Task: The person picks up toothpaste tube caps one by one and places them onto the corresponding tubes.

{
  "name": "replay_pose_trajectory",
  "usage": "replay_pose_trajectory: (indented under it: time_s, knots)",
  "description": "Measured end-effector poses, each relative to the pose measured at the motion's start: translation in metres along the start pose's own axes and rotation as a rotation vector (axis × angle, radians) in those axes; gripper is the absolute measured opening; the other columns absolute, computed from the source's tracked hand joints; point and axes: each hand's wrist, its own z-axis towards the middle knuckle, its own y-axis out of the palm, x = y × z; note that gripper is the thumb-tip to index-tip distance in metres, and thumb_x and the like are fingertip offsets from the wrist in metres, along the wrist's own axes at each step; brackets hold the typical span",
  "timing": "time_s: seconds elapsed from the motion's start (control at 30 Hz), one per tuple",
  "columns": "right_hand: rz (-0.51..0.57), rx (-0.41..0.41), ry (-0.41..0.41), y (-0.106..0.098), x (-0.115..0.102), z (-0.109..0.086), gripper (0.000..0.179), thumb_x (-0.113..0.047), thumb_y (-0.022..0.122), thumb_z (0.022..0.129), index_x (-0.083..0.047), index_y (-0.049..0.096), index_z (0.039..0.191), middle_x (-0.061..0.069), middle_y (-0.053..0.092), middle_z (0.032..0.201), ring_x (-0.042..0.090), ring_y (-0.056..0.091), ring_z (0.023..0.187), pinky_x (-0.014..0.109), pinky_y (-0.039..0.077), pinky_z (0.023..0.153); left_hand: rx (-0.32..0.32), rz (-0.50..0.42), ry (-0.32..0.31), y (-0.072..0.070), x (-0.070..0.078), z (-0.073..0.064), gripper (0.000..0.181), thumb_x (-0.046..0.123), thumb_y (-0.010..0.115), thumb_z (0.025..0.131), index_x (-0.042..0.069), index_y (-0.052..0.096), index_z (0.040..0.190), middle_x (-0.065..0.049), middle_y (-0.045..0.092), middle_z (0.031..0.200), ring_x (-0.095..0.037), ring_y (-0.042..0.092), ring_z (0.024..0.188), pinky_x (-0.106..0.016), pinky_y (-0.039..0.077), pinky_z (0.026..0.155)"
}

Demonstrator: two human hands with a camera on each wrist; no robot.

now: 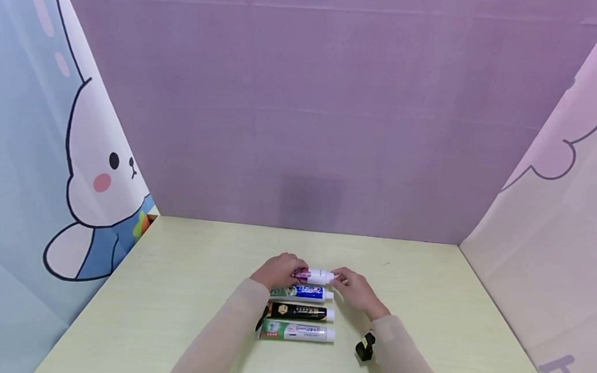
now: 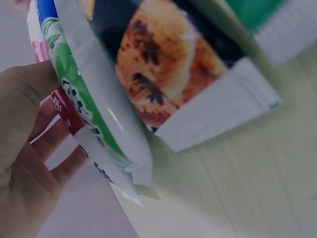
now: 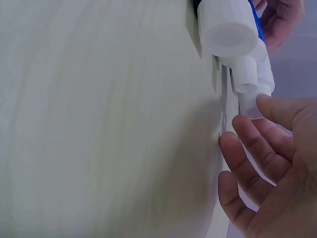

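Note:
At the far end of a column of toothpaste tubes lies a white and purple-red toothpaste tube [image 1: 318, 277]. My left hand [image 1: 278, 270] grips its left end, the thumb on the near side and the fingers behind, as the left wrist view shows. At the other end, my right hand [image 1: 357, 290] pinches the white cap [image 3: 251, 105] between thumb and fingertips, its other fingers loosely bent. Just nearer lies a blue and green toothpaste tube [image 1: 308, 292], partly covered by the left hand. Below that come a black toothpaste tube [image 1: 302, 312] and a white and green one [image 1: 296, 331].
All the tubes lie side by side on a pale wooden table [image 1: 194, 260], caps to the right. A purple curtain [image 1: 308, 123] rises behind the table, with printed cloths at both sides. A small black device [image 1: 365, 347] sits by the right sleeve.

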Motion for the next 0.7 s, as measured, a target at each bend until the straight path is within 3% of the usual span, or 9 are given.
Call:
replay_pose_trajectory:
  time_s: [0.43, 0.7]
  knots:
    - [-0.030, -0.009, 0.026, 0.0022, -0.0017, 0.0014, 0.027, -0.016, 0.064, 0.099, -0.003, 0.065, 0.123, 0.004, 0.068, 0.099, 0.021, 0.064, 0.094, 0.037, 0.056, 0.078, 0.005, 0.029, 0.013, -0.0018, 0.0019, -0.0003, 0.037, 0.029, 0.077, 0.090, 0.018, 0.070, 0.125, 0.002, 0.068, 0.101, -0.013, 0.061, 0.091, -0.034, 0.053, 0.090]
    - [-0.030, -0.017, 0.041, -0.0018, -0.0045, -0.0032, 0.032, -0.020, 0.062, 0.101, -0.003, 0.063, 0.127, 0.006, 0.068, 0.104, 0.024, 0.065, 0.096, 0.039, 0.057, 0.079, -0.018, 0.015, -0.024, -0.0040, 0.0043, -0.0034, 0.038, 0.033, 0.074, 0.093, 0.019, 0.069, 0.128, 0.004, 0.067, 0.103, -0.011, 0.059, 0.091, -0.033, 0.053, 0.091]
